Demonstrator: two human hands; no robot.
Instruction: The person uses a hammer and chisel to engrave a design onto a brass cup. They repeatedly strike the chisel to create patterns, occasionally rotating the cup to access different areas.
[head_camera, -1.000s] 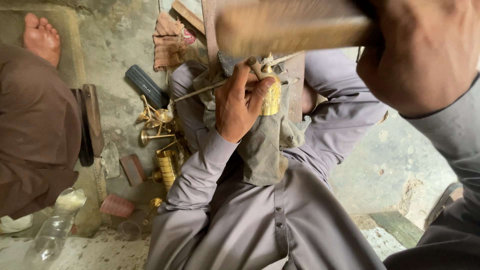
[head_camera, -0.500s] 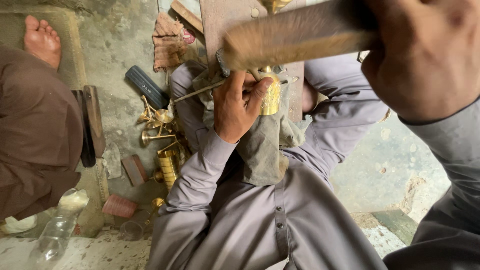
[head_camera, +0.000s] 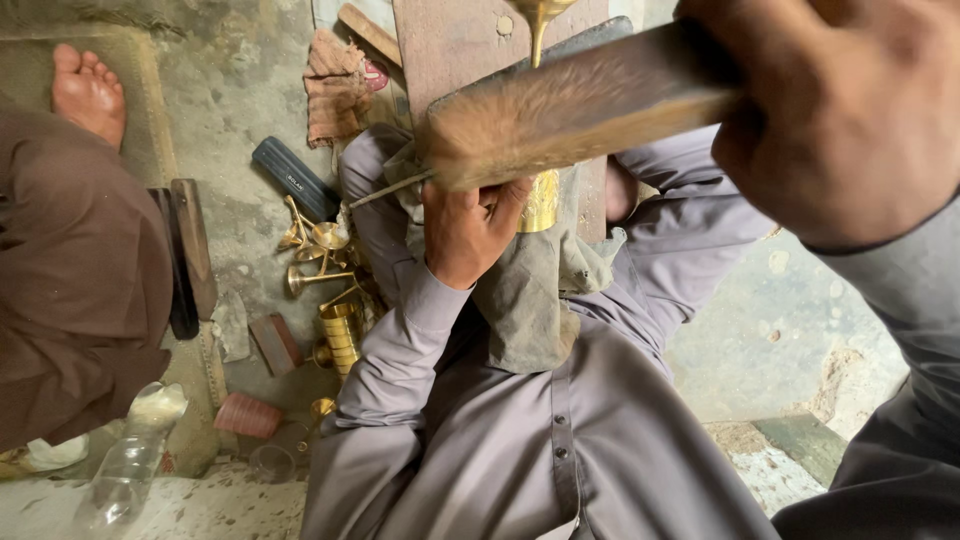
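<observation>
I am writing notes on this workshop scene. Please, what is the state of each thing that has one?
Right hand: closed on wooden mallet, raised.
Left hand: closed on metal rod, beside the brass piece.
Grey cloth: draped over the lap.
Plastic bottle: lying on its side.

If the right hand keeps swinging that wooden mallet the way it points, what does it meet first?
Most likely the brass piece that the left hand steadies. The mallet in the right hand is blurred, so depth is uncertain.

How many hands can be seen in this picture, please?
2: the left hand presses the brass piece at centre; the right hand grips the wooden mallet at upper right. Others may be hidden.
</observation>
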